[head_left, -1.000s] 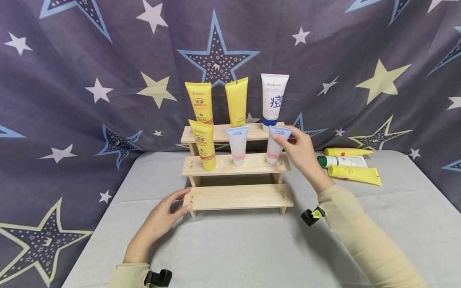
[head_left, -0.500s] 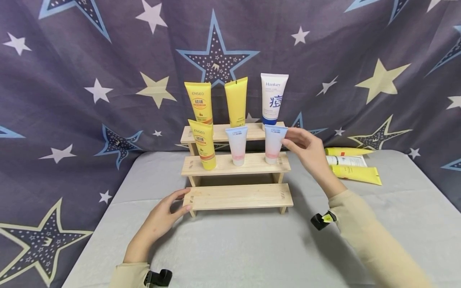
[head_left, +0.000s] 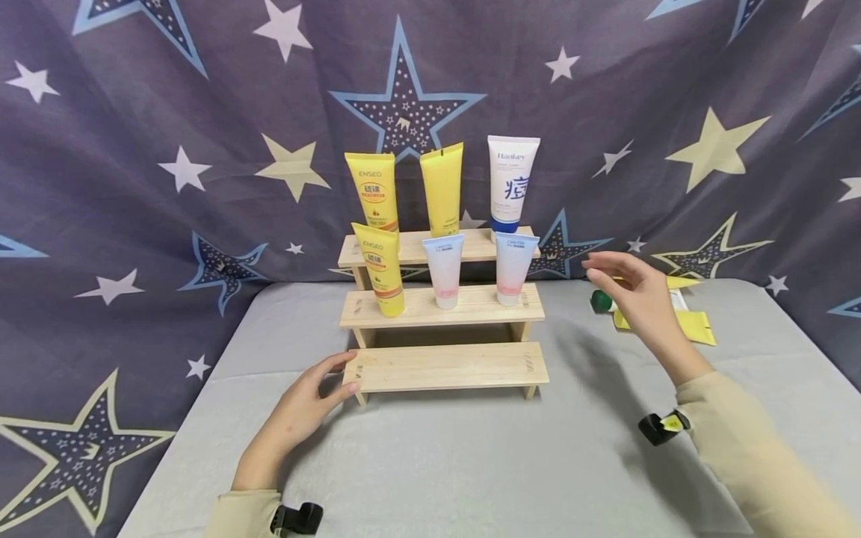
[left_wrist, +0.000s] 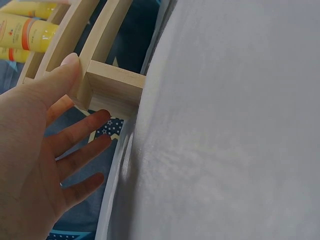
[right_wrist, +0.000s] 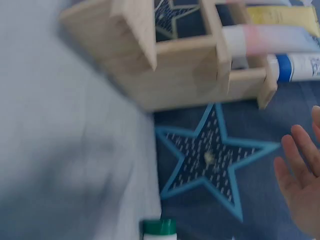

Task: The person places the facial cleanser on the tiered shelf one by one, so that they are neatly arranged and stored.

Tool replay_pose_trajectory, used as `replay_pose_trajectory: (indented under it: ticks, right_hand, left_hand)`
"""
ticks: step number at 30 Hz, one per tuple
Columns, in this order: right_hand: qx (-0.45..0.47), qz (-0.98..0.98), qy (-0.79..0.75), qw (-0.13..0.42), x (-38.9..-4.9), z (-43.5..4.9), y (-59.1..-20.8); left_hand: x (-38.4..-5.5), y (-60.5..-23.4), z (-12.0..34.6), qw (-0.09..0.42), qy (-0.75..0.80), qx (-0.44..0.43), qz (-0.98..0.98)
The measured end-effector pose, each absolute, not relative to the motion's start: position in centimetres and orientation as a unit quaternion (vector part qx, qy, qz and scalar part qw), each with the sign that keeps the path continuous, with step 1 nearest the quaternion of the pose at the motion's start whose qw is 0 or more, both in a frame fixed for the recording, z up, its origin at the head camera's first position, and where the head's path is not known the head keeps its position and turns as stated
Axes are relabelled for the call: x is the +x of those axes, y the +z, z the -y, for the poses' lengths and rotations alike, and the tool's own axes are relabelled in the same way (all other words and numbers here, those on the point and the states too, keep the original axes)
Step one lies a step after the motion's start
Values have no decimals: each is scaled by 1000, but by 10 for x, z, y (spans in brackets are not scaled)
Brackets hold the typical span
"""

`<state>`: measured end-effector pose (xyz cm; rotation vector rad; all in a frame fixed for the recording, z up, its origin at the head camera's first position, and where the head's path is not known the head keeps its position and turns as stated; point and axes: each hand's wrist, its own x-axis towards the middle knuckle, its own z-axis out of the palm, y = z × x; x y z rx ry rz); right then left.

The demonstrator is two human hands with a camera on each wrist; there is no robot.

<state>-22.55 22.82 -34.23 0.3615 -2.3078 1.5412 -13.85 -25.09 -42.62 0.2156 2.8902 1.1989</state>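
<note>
A three-step wooden display rack [head_left: 447, 368] stands on the cloth. My left hand [head_left: 303, 403] holds the left end of its lowest step, thumb at the front corner and index finger at the back; the left wrist view shows the thumb [left_wrist: 65, 75] on the wood and the other fingers spread. My right hand [head_left: 632, 295] hovers right of the rack, fingers slightly bent, nothing in them. Two small blue-and-pink tubes [head_left: 514, 269] and a yellow tube [head_left: 380, 270] stand cap-down on the middle step. Behind them, the top step bears two yellow tubes [head_left: 441, 190] and a white Hankey tube [head_left: 513, 179].
Behind the right hand, yellow tubes [head_left: 696, 327] and a white tube with a green cap [head_left: 601, 302] lie on the grey cloth [head_left: 457, 463]. A dark star-printed curtain [head_left: 222, 127] hangs close behind the rack.
My right hand has let go of the right-hand blue-and-pink tube, which now stands upright, and has moved right toward the lying tubes. The left hand has stayed in place.
</note>
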Motion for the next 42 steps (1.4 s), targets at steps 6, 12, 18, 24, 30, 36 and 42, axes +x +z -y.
replay_pose_trajectory:
  ticks: [6, 12, 18, 24, 30, 36, 42]
  right_hand:
    - [127, 819, 532, 175, -223, -267, -354]
    - [98, 840, 501, 186, -220, -303, -367]
    - [56, 866, 469, 164, -214, -337, -379]
    - [39, 873, 460, 159, -210, -368, -395]
    - [3, 881, 453, 132, -209, -390, -411]
    - [-44, 896, 431, 99, -210, -405, -423]
    - [-62, 899, 428, 73, -212, -416, -430]
  left_hand:
    - [-138, -427, 251, 5, 384, 65, -921]
    - [-138, -425, 250, 1, 374, 69, -925]
    - [-137, -423, 249, 1, 369, 69, -927]
    - [-137, -422, 249, -7, 363, 75, -929]
    - [-137, -423, 249, -11, 363, 82, -928]
    - [-137, -423, 249, -10, 364, 82, -928]
    - [-137, -422, 248, -11, 364, 82, -928]
